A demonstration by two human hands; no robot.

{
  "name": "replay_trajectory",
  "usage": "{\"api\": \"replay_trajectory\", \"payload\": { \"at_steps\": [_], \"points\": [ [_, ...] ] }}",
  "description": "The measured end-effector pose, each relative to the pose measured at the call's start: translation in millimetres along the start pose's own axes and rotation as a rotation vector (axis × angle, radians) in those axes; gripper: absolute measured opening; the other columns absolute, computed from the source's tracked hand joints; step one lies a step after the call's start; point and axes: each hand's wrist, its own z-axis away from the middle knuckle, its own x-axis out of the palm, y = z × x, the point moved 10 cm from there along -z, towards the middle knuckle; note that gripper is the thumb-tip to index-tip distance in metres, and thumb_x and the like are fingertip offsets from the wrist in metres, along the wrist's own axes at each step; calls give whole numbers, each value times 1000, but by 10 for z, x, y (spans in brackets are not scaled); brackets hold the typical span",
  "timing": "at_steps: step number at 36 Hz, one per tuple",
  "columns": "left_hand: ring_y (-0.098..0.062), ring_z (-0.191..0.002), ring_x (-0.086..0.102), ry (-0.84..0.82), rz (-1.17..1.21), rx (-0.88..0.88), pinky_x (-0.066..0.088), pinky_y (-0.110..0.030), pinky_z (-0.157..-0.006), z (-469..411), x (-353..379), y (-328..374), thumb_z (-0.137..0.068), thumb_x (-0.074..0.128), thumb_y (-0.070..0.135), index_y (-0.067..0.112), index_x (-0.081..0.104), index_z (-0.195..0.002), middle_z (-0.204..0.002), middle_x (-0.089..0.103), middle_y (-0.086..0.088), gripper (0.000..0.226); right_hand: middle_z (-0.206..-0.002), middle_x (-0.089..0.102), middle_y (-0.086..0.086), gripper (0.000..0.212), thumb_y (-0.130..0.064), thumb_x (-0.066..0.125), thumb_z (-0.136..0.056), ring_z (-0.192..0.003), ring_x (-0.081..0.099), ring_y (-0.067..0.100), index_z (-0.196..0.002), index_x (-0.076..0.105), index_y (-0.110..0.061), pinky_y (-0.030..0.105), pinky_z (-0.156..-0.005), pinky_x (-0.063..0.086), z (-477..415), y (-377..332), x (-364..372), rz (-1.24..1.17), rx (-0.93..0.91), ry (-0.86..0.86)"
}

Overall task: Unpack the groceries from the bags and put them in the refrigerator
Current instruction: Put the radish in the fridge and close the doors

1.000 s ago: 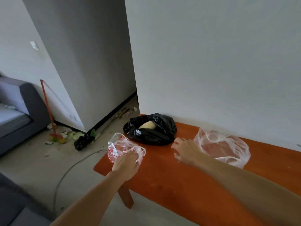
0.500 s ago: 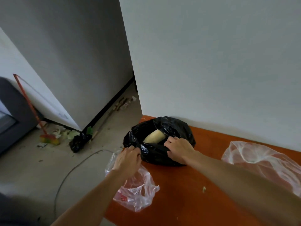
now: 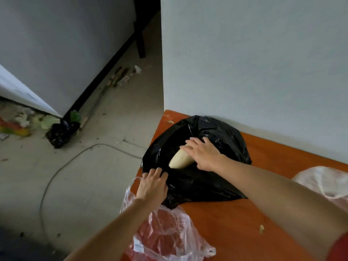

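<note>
The pale, tapered vegetable [image 3: 181,158] I'm after lies inside the open mouth of the black bag [image 3: 207,187], which sits at the far left corner of the orange table [image 3: 226,223], against the white wall [image 3: 244,63]. My right hand [image 3: 205,155] is laid on top of the vegetable with its fingers spread and nearly straight, not wrapped round it. My left hand [image 3: 153,185] is on the near rim of the bag, fingers together and curled over the plastic edge, holding it. Just under my left wrist a clear plastic bag [image 3: 169,234] with something red inside hangs partly over the table's edge. A second clear bag [image 3: 327,183] lies on the table to my right, apart from the black one. On the floor to the left I see a cable [image 3: 75,157] and a small dark bag [image 3: 60,133] among scattered litter.
</note>
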Motion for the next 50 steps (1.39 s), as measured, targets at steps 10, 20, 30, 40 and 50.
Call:
{"api": "replay_trajectory", "payload": {
  "at_steps": [10, 20, 30, 40, 50],
  "points": [
    [-21, -98, 58, -29, 97, 12, 52, -36, -81, -21, 182, -58, -88, 53, 32, 19, 66, -113, -108, 62, 1, 31, -136, 45, 1, 81, -21, 77, -70, -131, 35, 24, -140, 35, -26, 50, -113, 22, -302, 226, 60, -3, 62, 49],
    [-14, -63, 58, 241, 716, -98, 43, -31, -50, -267, -602, -219, -98, 31, 50, 29, 44, -121, -84, 59, 6, 34, -142, 47, -4, 82, -42, 76, -64, -141, 30, 17, -137, 40, -30, 47, -114, 17, -75, 399, -417, -297, 95, 236],
    [-14, -80, 65, 427, 949, -268, 59, -41, -61, -474, -1388, -95, -84, 57, 64, 32, 44, -122, -97, 57, 13, 52, -133, 54, -10, 89, -52, 77, -63, -124, 48, 14, -140, 38, -34, 34, -104, 34, 274, 316, -679, -674, 197, 382],
    [-25, -72, 68, 400, 988, -393, 50, -20, -44, -402, -1259, -256, -89, 65, 41, 20, 51, -116, -100, 60, -5, 37, -165, -3, -1, 102, -65, 55, -87, -151, -2, 24, -156, -6, -23, 52, -113, 22, 723, 969, 1027, -433, 391, -135],
    [-22, -80, 67, 317, 1067, -410, 60, -45, -53, -477, -1149, -259, -82, 75, 37, 20, 61, -103, -104, 59, 0, 30, -163, -14, -2, 108, -79, 47, -81, -150, -11, 25, -156, -7, -24, 55, -114, 19, 880, 1070, 1335, -507, 455, -167]
  ]
}}
